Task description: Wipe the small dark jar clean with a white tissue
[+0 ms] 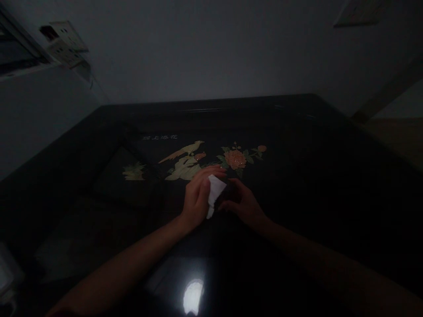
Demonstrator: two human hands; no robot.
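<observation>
In the dim light my left hand [197,197] has its fingers closed on a folded white paper [214,193], holding it just above a glossy black tabletop [297,185]. My right hand [243,201] rests beside it to the right, fingers curled toward the paper's edge; whether it touches the paper is too dark to tell. Both forearms reach in from the bottom of the view.
The tabletop bears an inlaid bird and flower picture [198,160] with small characters above it. A lamp's reflection [193,297] glares near the front edge. Grey walls stand behind and to the left, with socket plates [64,42] up on the left wall.
</observation>
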